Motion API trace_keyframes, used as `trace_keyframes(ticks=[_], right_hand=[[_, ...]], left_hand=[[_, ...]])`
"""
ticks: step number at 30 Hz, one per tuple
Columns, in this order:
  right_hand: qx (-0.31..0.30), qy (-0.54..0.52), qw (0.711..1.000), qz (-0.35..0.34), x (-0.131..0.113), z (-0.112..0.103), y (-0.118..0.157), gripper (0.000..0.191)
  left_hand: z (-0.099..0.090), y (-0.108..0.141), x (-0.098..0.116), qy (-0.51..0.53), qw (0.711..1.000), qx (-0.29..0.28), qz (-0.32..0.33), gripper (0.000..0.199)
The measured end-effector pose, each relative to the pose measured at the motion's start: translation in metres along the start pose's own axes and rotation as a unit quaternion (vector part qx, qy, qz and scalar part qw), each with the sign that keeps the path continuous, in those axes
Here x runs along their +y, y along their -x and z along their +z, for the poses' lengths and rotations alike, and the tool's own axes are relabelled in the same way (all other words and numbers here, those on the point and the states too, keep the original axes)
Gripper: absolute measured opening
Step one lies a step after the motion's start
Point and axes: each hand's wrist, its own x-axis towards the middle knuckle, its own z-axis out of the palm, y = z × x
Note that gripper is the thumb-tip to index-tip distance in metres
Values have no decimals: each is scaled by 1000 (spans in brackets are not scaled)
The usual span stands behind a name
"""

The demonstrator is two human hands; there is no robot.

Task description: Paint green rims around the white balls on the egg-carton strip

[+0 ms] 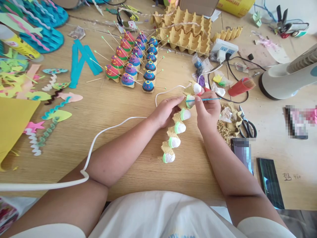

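Note:
A strip cut from an egg carton slants across the table before me, its several cups covered in white with pale green bands. My left hand grips the strip's upper part from the left, its fingers partly hidden behind the cups. Between the thumb and fingers of my right hand is a thin blue stick-like tool. Its tip meets the green band of the second cup from the far end. Further off stand rows of painted egg-carton caterpillars in red, purple and blue, with pins as feelers.
Egg trays lie at the back. On the right are a red toothpick holder, black scissors, a fan, a power strip and phones. Paper cutouts cover the left. A white cable crosses my left arm.

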Motion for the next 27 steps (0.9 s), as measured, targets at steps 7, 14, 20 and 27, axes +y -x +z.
trace_keyframes(ticks=[7,14,20,27], right_hand=[[4,27,999,-19,1,0,0,30],[4,57,998,-40,-6,-1,-2,27],[-12,94,992,-79,-11,-3,-4,29],[-59,182,969,-155,-13,-11,-3,25]], left_hand=[[-2,0,1,-14,1000,-18,1,16],[-3,0,0,-30,999,-16,11,21],[-1,0,1,-37,999,-6,19,25],[-3,-1,2,-22,999,20,33,20]])
